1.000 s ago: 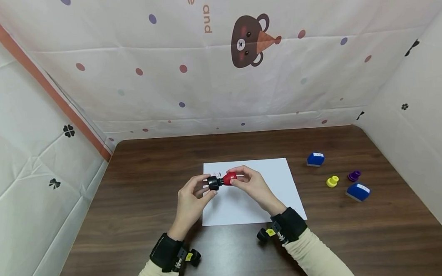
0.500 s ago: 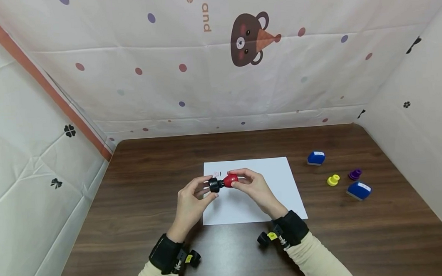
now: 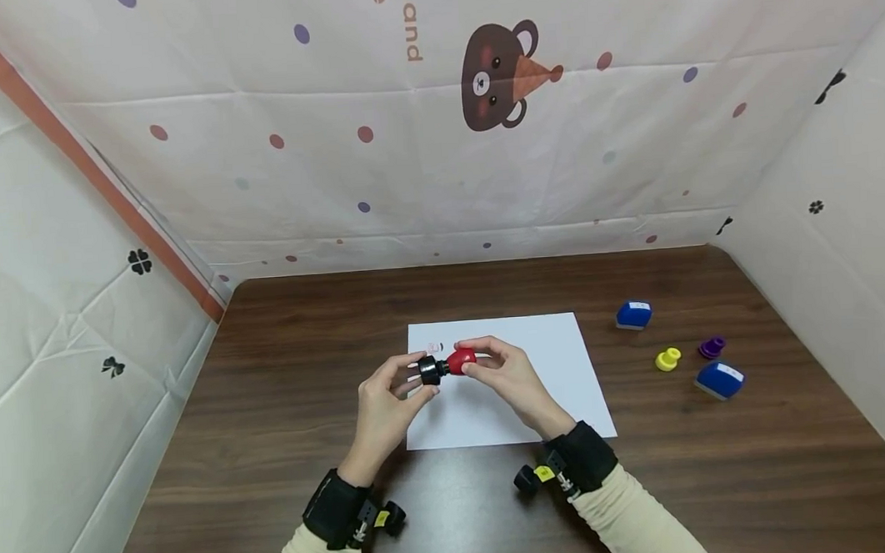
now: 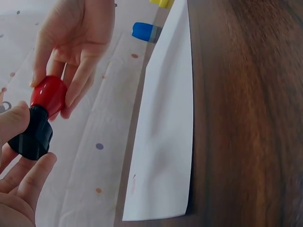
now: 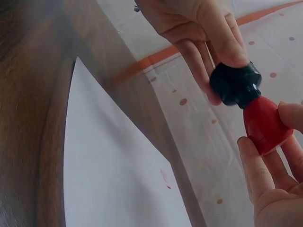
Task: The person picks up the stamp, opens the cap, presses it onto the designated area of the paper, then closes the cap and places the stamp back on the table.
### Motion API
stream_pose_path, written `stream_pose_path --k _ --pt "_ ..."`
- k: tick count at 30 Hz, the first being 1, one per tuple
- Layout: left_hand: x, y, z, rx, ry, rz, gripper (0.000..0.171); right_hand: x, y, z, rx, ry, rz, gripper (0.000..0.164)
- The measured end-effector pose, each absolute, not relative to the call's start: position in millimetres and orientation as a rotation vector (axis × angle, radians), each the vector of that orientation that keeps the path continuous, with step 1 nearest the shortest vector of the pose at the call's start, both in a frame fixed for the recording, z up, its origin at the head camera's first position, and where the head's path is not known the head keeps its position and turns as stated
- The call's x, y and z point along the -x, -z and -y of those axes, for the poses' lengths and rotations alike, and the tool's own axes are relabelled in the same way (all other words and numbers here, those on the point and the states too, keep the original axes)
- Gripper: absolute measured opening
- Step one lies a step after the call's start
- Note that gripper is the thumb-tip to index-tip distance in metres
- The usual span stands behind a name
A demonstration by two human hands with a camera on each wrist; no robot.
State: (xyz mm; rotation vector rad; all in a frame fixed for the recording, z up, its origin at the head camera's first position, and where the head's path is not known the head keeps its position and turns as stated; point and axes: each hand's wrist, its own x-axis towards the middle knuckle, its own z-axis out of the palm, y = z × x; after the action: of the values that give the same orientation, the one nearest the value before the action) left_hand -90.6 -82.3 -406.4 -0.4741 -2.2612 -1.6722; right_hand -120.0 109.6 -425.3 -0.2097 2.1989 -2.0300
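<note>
Red-and-black stamp: the stamp (image 3: 443, 367) is lying sideways in mid-air between two hands, its red end pointing right, its black end left; in the head view it is showing inside the paper's left edge, and the wrist views are showing it raised off the sheet.
Left hand: the left hand (image 3: 382, 409) is gripping the black end, thumb and fingers closing to just that end's width.
Right hand: the right hand (image 3: 511, 377) is pinching the red end, thumb and fingertips parting only by its thickness.
White paper: the paper (image 3: 480, 421) is lying beneath, with a small printed mark (image 3: 435, 349) sitting near its far left corner.
Gap to the right: a strip of wood is separating the paper's right edge from the far blue block (image 3: 634, 316) and the yellow knobbed piece (image 3: 668, 360).
Right-hand group: the purple knobbed piece (image 3: 712, 347) is standing just beside the near blue block (image 3: 721, 381), both keeping well inside the table's right edge.
Brown table: the table (image 3: 303, 342) is spreading widest left of the paper; a narrower band is running behind it to the far edge, while the near edge is falling outside the head view.
Cloth walls: the printed back cloth (image 3: 422, 169), left cloth (image 3: 49, 372) and right cloth (image 3: 856, 288) are bounding the far edge and both sides.
</note>
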Motion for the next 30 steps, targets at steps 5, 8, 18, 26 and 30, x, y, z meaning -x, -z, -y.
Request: stream_pose_path --k 5,8,18,26,30 --pt "92 402 84 0.521 1.652 2.265 0.045 121 422 -111 0.214 1.979 -2.268 0.033" --pt "100 415 89 0.531 1.575 2.323 0.047 120 416 -110 0.218 1.93 -2.326 0.033" --pt "108 419 83 0.736 0.932 2.438 0.055 121 417 -93 0.492 1.761 -2.668 0.037" --pt "109 416 75 0.787 0.858 2.387 0.044 116 416 -78 0.581 1.679 -2.727 0.054" --pt "110 415 76 0.777 0.874 2.393 0.04 115 415 -79 0.605 1.69 -2.69 0.053"
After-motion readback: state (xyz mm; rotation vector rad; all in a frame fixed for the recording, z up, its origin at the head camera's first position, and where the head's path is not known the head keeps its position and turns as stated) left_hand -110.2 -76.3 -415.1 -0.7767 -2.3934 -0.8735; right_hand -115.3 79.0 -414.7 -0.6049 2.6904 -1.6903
